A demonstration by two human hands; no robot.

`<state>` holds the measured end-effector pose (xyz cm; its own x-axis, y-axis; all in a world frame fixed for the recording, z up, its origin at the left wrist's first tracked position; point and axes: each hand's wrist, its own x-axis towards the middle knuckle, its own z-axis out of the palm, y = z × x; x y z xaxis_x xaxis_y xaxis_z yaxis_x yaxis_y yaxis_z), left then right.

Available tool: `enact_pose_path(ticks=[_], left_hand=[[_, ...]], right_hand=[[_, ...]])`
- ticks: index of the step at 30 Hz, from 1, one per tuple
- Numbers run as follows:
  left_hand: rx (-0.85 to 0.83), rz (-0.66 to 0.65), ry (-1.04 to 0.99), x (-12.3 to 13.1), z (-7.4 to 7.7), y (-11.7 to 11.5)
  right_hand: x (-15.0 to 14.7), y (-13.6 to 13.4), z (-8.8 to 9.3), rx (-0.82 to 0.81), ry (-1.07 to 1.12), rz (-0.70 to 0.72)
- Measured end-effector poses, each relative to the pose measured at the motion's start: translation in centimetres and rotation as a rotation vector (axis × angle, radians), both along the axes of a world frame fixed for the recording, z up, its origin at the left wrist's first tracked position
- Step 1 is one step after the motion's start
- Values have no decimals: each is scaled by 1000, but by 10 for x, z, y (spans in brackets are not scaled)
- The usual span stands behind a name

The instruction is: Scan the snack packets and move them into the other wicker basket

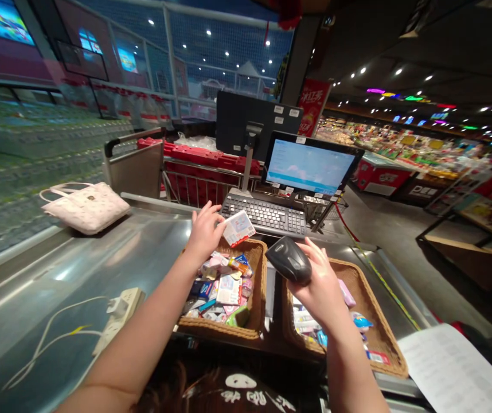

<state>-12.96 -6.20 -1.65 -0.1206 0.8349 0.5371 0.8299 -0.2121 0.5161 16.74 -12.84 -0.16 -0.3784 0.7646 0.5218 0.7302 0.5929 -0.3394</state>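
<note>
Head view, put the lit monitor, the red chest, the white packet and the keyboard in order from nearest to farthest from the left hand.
1. White packet: held in the left hand.
2. Keyboard: just beyond, to its right.
3. Lit monitor: behind, further right.
4. Red chest: in the background, right.

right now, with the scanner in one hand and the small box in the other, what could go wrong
The white box, seemingly pinched at one edge by the left hand, could slip into the crowded left basket. The black scanner in the right hand might knock the nearby keyboard if swung forward.
</note>
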Motion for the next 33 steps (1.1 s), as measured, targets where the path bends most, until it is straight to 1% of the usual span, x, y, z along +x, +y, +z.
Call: enact_pose_path(ticks=[9,17,20,22,24,26,29,33], left_hand=[[-143,62,81,-16,-41,7],[-343,109,161,-39,-84,13],[-384,120,167,-45,-100,14],[-392,121,189,-46,-108,15],[-387,117,228,-46,-112,15],[-368,111,258,-44,-111,15],[-339,82,270,-37,-105,15],[-323,-7,292,-21,-94,16]], right_hand=[[-11,3,-9,-53,-5,13],[-17,6,-12,-88,-14,26],[-20,9,-14,-90,-17,30],[-21,10,-14,-86,-17,30],[-21,11,-15,-85,-15,33],[-21,12,-15,-89,-13,36],[-20,13,-16,-99,-11,27],[-15,12,-19,-118,3,15]])
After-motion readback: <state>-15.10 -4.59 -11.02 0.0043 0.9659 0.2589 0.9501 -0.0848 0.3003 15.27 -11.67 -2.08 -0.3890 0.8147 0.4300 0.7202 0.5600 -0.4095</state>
